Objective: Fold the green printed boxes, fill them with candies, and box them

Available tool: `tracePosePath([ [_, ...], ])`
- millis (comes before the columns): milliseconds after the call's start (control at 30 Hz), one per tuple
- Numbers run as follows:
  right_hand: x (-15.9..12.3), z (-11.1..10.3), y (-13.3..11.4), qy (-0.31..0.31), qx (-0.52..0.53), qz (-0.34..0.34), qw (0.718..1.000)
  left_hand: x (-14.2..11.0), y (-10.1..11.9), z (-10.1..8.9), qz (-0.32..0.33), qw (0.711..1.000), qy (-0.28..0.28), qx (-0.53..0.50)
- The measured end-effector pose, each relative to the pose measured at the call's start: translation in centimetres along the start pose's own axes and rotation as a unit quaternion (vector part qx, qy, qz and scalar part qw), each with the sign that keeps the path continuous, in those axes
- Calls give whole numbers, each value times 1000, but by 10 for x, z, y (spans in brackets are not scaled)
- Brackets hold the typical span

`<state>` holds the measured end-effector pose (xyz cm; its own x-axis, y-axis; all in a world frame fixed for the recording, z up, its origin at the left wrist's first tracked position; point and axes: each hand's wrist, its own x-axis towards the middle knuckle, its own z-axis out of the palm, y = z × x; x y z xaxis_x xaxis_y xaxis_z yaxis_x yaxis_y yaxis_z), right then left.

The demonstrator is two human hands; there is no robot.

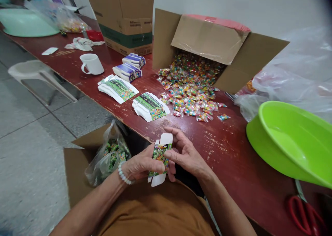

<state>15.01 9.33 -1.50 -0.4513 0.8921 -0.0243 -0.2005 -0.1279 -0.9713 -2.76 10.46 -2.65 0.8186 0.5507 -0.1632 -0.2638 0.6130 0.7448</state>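
Note:
Both my hands hold a small printed green-and-white carton [161, 153] just in front of the table edge, its white end flaps sticking out above and below. My left hand [142, 166], with a bead bracelet on the wrist, grips its lower part with closed fingers. My right hand [184, 153] pinches its upper right side. Two stacks of flat printed cartons [149, 106] [118, 88] lie on the red-brown table [228, 149] ahead. A heap of small wrapped candies [190, 87] spills from a tipped cardboard box [207, 38].
A green basin [293, 142] and red scissors [306, 211] sit at right, with a clear plastic bag [298, 76] behind. A white mug [91, 63], purple packs [131, 68] and another cardboard box [124, 18] stand farther back. A floor box holds a bag of filled cartons [110, 156].

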Motion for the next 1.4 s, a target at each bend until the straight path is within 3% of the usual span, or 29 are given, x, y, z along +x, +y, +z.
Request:
tracePosePath([
  [167, 1, 0, 0, 37, -2, -25, 999, -3, 8, 4, -11, 1000, -2, 26],
  [333, 0, 2, -5, 43, -15, -24, 999, -2, 10, 12, -18, 998, 53, -27],
  [500, 2, 5, -3, 49, -39, -31, 998, 1, 11, 11, -11, 998, 66, 6],
  [567, 2, 6, -2, 110, -91, -64, 988, 2, 10, 11, -5, 998, 50, 24],
  [600, 1, 7, -3, 158, -147, -97, 972, 2, 10, 11, -2, 999, 43, 25],
  [667, -1, 8, -8, 229, -301, -175, 909, 2, 8, 11, 3, 999, 48, 14],
  [767, -5, 9, -18, 194, -496, -225, 816, 1, 4, 8, 9, 995, 90, 33],
  [867, -6, 10, -24, 159, -551, -221, 789, -3, 4, 0, 15, 984, 108, 142],
  [967, -6, 13, -25, 174, -548, -226, 786, -7, 9, -6, 11, 969, 90, 230],
  [1067, -8, 14, -26, 152, -545, -226, 793, -9, 13, -7, -1, 965, 57, 255],
  [1267, -11, 5, -34, 64, -465, -145, 871, -1, 11, -8, -8, 984, 13, 178],
  [1400, -6, -4, -36, 12, -396, -61, 916, 6, 12, -12, -57, 988, -10, 142],
])
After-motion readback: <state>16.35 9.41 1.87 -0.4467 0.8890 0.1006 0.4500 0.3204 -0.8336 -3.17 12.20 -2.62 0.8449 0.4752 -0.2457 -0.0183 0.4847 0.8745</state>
